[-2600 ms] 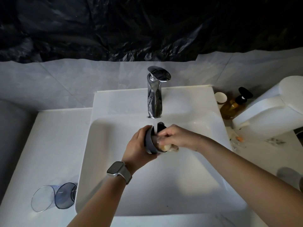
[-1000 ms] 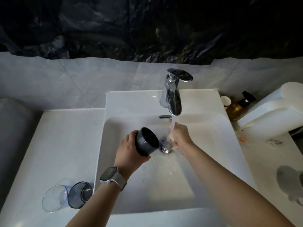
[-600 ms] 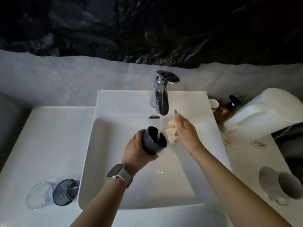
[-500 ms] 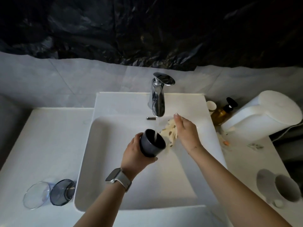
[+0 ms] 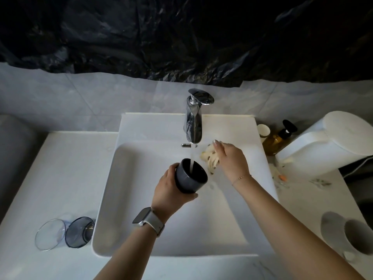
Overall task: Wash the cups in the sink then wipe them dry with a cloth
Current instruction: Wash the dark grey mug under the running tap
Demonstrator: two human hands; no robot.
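Head view: left hand (image 5: 169,190) wrapped around a dark cup (image 5: 190,175), mouth tilted up under the tap (image 5: 194,118); water stream (image 5: 191,158) runs into it. Cup is over the white sink (image 5: 129,178), off the basin floor. Right hand (image 5: 232,160) just beside, fingers curled onto a pale cloth (image 5: 209,158) pressed against the sink's back right slope. Smartwatch (image 5: 148,221) on left wrist, thin bracelet (image 5: 241,177) on right. On the counter (image 5: 60,178), left: clear cup (image 5: 50,234) and smoky cup (image 5: 79,232) on their sides, touching. Right: amber pump bottle (image 5: 278,138), small paper cup (image 5: 263,131), white appliance (image 5: 331,142), grey mug (image 5: 347,233). Black plastic sheeting (image 5: 181,33) covers the wall above
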